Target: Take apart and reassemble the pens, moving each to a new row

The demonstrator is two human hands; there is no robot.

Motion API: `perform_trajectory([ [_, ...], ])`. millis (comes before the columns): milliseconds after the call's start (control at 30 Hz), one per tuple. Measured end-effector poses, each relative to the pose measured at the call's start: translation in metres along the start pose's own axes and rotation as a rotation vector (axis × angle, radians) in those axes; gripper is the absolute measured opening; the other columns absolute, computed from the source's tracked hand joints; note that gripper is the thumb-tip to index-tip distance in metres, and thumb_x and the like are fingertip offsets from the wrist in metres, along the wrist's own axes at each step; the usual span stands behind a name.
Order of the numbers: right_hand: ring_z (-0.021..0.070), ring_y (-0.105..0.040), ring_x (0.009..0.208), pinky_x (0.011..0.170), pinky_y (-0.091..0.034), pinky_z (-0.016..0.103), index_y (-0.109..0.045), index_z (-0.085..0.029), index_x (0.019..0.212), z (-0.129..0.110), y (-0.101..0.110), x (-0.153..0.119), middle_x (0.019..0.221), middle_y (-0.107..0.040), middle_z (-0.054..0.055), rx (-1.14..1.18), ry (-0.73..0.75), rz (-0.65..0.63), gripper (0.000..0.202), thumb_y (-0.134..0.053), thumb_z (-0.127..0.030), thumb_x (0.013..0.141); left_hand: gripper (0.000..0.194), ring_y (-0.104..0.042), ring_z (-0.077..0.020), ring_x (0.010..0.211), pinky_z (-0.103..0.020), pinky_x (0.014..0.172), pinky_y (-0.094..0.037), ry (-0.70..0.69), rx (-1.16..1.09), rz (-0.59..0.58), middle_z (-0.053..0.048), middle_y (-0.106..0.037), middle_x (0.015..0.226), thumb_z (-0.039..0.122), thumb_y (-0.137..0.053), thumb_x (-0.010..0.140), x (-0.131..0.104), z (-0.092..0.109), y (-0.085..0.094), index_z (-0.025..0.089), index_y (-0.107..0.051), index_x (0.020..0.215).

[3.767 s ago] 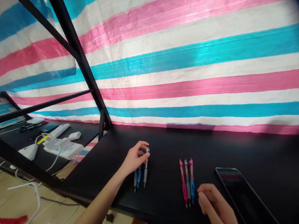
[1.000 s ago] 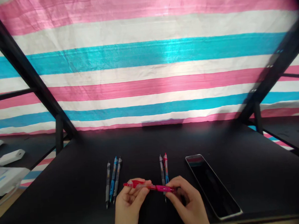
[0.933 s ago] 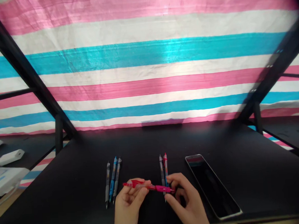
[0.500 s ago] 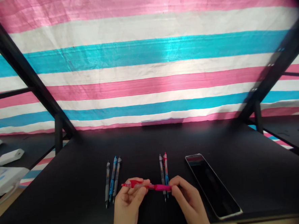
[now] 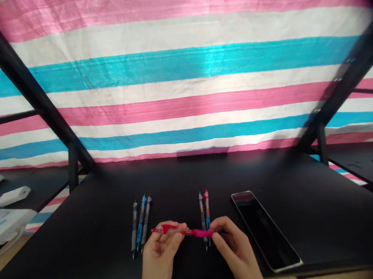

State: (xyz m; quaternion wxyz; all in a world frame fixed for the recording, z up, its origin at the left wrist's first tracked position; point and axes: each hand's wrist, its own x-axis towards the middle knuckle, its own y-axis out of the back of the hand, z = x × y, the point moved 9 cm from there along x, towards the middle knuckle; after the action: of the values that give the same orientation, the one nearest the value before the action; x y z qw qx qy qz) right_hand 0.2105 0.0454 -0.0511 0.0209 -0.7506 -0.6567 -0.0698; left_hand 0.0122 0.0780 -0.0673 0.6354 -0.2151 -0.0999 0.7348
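Observation:
A pink pen (image 5: 200,233) with a red clip and clear barrel lies level across both hands above the table. My left hand (image 5: 163,246) pinches its barrel near the clip end. The thumb and forefinger of my right hand (image 5: 232,246) close on the tip end of the pink grip. Beyond my left hand lie a grey pen (image 5: 134,229), a blue pen (image 5: 141,222) and another grey pen (image 5: 146,220). Behind the held pen, another grey pen (image 5: 202,210) rests beside a pen with a red top and blue grip (image 5: 207,207); both are partly covered.
A dark-screened phone (image 5: 264,231) lies at a slant right of my right hand. Black metal bars (image 5: 42,102) rise on both sides of the black table (image 5: 91,238). Behind hangs a striped sheet (image 5: 184,106). White devices (image 5: 13,196) sit at the far left.
My right hand has shifted very slightly left and up along the pen's pink end. The left hand and the pens on the table look the same.

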Motion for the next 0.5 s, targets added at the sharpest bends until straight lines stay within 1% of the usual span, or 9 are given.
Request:
perform_trajectory([
  [100, 0.0149, -0.049, 0.062, 0.056, -0.04, 0.023, -0.064, -0.019, 0.077, 0.0, -0.0002, -0.0004, 0.069, -0.055, 0.001, -0.009, -0.002, 0.005, 0.035, -0.057, -0.047, 0.098, 0.039, -0.077, -0.0228, 0.086, -0.029, 0.085, -0.06, 0.002, -0.005, -0.001, -0.005, -0.08, 0.081, 0.036, -0.096, 0.056, 0.0001, 0.0004, -0.0006, 0.018, -0.074, 0.083],
  [133, 0.0147, -0.049, 0.062, 0.056, -0.04, 0.023, -0.064, -0.019, 0.077, -0.0001, 0.0004, -0.0005, 0.069, -0.055, 0.001, -0.008, 0.001, 0.013, 0.035, -0.059, -0.047, 0.097, 0.039, -0.077, -0.0228, 0.086, -0.029, 0.085, -0.06, 0.002, -0.01, 0.001, -0.005, -0.08, 0.081, 0.036, -0.096, 0.056, 0.0001, 0.0004, -0.0003, 0.018, -0.074, 0.083],
  [233, 0.0151, -0.051, 0.064, 0.058, -0.041, 0.024, -0.067, -0.02, 0.088, 0.0011, 0.0015, 0.0, 0.078, -0.06, 0.002, 0.012, -0.001, 0.021, 0.03, -0.063, -0.048, 0.094, 0.039, -0.077, -0.022, 0.084, -0.028, 0.084, -0.06, 0.0, -0.026, 0.003, -0.004, -0.08, 0.08, 0.036, -0.096, 0.056, -0.0001, -0.0001, 0.0009, 0.019, -0.073, 0.083],
  [267, 0.0153, -0.051, 0.065, 0.058, -0.041, 0.024, -0.067, -0.019, 0.088, 0.002, 0.0012, 0.0004, 0.077, -0.06, 0.002, 0.012, -0.008, 0.015, 0.031, -0.061, -0.049, 0.095, 0.039, -0.077, -0.022, 0.084, -0.028, 0.084, -0.06, 0.0, -0.028, -0.001, -0.004, -0.08, 0.08, 0.036, -0.096, 0.056, -0.0004, -0.0005, 0.0012, 0.019, -0.073, 0.083],
  [333, 0.0154, -0.05, 0.064, 0.058, -0.04, 0.024, -0.065, -0.019, 0.079, 0.0042, -0.0003, 0.0013, 0.071, -0.057, 0.001, -0.006, -0.024, -0.006, 0.037, -0.057, -0.049, 0.098, 0.039, -0.077, -0.0224, 0.085, -0.029, 0.084, -0.06, -0.006, -0.026, -0.01, -0.004, -0.08, 0.082, 0.035, -0.096, 0.057, -0.001, -0.0006, 0.0012, 0.018, -0.073, 0.084],
  [400, 0.0153, -0.05, 0.063, 0.057, -0.04, 0.024, -0.063, -0.019, 0.073, 0.006, -0.0005, 0.002, 0.067, -0.055, 0.001, -0.022, -0.031, -0.008, 0.04, -0.056, -0.049, 0.098, 0.04, -0.077, -0.0226, 0.086, -0.03, 0.085, -0.06, -0.013, -0.026, -0.012, -0.005, -0.08, 0.084, 0.034, -0.096, 0.059, -0.0016, -0.0001, 0.0012, 0.018, -0.072, 0.087],
  [500, 0.0157, -0.053, 0.064, 0.058, -0.042, 0.024, -0.068, -0.019, 0.081, 0.0082, 0.0032, 0.0014, 0.073, -0.061, 0.002, 0.009, -0.02, 0.03, 0.03, -0.065, -0.047, 0.093, 0.043, -0.077, -0.0212, 0.083, -0.029, 0.084, -0.06, -0.014, -0.058, 0.0, -0.004, -0.08, 0.079, 0.033, -0.096, 0.058, -0.0019, 0.0006, 0.0006, 0.02, -0.07, 0.09],
])
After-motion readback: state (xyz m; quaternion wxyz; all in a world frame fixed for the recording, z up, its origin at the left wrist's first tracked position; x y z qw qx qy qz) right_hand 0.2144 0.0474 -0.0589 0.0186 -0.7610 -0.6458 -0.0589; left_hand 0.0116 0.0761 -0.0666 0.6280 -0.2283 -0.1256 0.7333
